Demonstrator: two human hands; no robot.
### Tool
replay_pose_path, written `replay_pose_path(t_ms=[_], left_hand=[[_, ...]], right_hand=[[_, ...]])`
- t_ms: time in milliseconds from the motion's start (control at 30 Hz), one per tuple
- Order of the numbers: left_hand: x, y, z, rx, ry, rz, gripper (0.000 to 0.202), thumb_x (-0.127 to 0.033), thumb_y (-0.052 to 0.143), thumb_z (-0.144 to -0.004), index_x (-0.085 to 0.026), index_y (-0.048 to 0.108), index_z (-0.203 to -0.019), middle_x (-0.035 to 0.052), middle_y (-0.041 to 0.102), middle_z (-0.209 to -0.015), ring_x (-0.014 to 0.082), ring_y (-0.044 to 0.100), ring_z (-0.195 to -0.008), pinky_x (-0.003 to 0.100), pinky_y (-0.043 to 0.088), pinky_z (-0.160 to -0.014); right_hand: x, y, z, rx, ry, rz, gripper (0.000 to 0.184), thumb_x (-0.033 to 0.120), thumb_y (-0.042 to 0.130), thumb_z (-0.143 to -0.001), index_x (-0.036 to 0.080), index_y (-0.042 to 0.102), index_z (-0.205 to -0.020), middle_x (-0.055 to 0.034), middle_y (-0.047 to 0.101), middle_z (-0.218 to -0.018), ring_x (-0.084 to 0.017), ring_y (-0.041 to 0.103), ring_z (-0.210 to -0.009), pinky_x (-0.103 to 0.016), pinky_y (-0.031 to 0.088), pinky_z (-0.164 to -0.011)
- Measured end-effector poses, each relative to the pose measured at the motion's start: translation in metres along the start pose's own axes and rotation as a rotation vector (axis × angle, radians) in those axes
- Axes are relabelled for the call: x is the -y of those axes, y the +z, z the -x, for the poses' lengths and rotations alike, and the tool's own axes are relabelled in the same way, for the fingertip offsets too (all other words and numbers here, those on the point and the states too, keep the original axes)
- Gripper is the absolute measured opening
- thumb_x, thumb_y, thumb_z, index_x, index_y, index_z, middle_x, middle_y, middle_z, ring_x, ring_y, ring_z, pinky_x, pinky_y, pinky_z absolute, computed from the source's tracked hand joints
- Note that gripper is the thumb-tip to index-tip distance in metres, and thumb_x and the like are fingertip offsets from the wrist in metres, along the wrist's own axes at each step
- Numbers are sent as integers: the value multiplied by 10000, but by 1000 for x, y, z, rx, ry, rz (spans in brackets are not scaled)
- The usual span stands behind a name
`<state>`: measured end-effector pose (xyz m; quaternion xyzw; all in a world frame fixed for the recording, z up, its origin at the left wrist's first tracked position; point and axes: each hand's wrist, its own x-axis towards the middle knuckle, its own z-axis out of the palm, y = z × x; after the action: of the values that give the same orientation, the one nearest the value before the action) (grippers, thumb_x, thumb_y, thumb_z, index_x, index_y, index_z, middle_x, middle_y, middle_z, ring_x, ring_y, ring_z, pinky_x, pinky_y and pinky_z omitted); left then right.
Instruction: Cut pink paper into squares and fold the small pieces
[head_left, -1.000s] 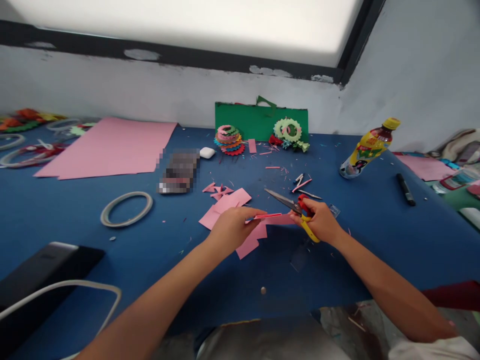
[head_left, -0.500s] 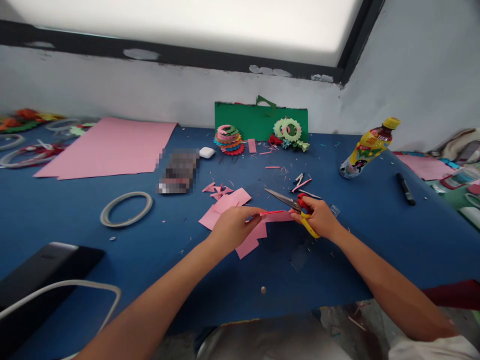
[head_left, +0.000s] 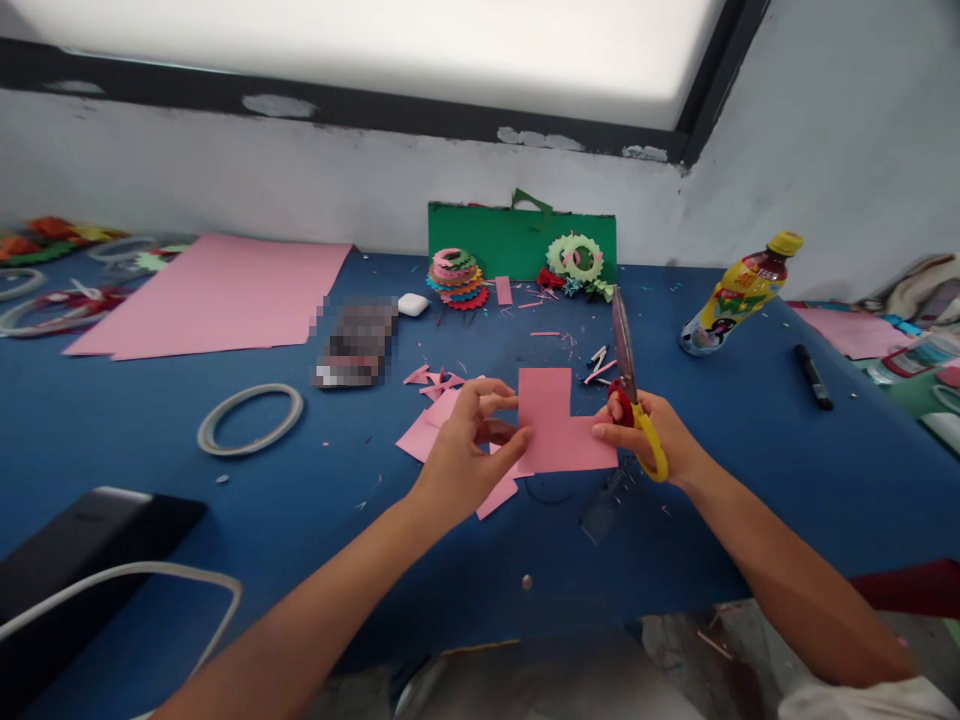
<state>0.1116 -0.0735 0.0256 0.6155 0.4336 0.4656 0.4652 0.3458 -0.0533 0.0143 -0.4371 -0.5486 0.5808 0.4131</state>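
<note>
Blue cloth covers the worktable (head_left: 150, 440), and the view runs from the person's lap up to a grey wall under a bright window. Nearest, at the lower left, a dark flat case (head_left: 82, 540) with a pale cord (head_left: 150, 580) across it is cut off by the frame edge. Above the table's near middle, the left hand (head_left: 465, 455) pinches the left edge of an L-shaped pink paper piece (head_left: 559, 425) between thumb and fingers, while the right hand (head_left: 656, 440) is closed around the red and yellow handles of scissors (head_left: 630, 385) and also touches the paper's right edge; the blades point up and away, together as far as can be told. Pink offcuts (head_left: 442, 410) lie just behind the left hand, a tape ring (head_left: 250, 418) further left. Beyond sit a blurred object (head_left: 356, 340), a white earbud case (head_left: 413, 304) and a large pink sheet (head_left: 217, 295). Right of centre a yellow-capped bottle (head_left: 739, 295) holds dark drink, a black marker (head_left: 812, 377) near it. Farthest, stacked paper rosettes (head_left: 457, 278) and a pale green paper wreath (head_left: 576, 258) rest against green card (head_left: 517, 240).
</note>
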Motion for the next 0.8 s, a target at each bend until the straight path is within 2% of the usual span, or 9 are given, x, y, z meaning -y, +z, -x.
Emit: replay_pose_path(t_ms=[67,133,200,267,500,667,733,800], left_hand=[[-3,0,4,9,57,-79,263,-214,615,-790,-223,492,-1022,3,595,-937,78,585,-643,220,494,-616],[-7,-1,6,137,86,-156,132,-220,587,-812,-194,591,-942,12,618,-850,96,590,-668,217,497,-620],[-12,-1,5,261,70,-195,117,-233,581,-818,-171,661,-877,31,649,-798,111,596,-671,208,492,-593],[-15,0,3,294,40,-194,140,-237,596,-806,-160,697,-866,47,680,-783,121,611,-672,203,490,-577],[-15,0,3,146,49,-119,136,-191,629,-745,-143,727,-825,54,701,-766,120,616,-633,186,487,-532],[-13,-3,3,58,90,-229,138,-231,608,-784,-153,702,-848,38,674,-734,114,584,-586,199,483,-496],[-10,-2,3,-24,206,-352,172,-264,611,-795,-165,666,-924,63,662,-877,158,619,-750,241,528,-584],[-5,0,4,-160,439,-555,303,-292,652,-769,-184,608,-1049,109,582,-1139,234,564,-1040,352,529,-795]], right_hand=[[3,2,2,1,19,-37,401,287,804,-575,181,433,-685,23,561,-704,-93,489,-614,-229,384,-583],[6,4,3,3,36,-64,418,282,811,-563,183,422,-677,32,551,-684,-90,485,-608,-229,383,-586],[9,6,4,9,56,-81,433,283,817,-553,184,412,-671,42,537,-664,-84,475,-596,-229,383,-588],[10,8,5,15,70,-86,444,291,819,-547,185,405,-665,44,528,-657,-85,471,-598,-230,384,-591],[8,12,8,-31,7,-4,444,295,833,-521,189,431,-676,55,475,-659,-70,419,-562,-213,366,-534],[10,13,8,-103,-61,-10,478,361,832,-510,199,409,-663,27,525,-713,-106,516,-648,-247,446,-615],[10,12,8,-114,-85,41,467,380,818,-536,203,404,-662,20,533,-714,-120,536,-668,-262,464,-635],[10,13,10,-112,-98,92,452,390,802,-563,205,402,-663,10,545,-727,-127,544,-674,-270,473,-639]])
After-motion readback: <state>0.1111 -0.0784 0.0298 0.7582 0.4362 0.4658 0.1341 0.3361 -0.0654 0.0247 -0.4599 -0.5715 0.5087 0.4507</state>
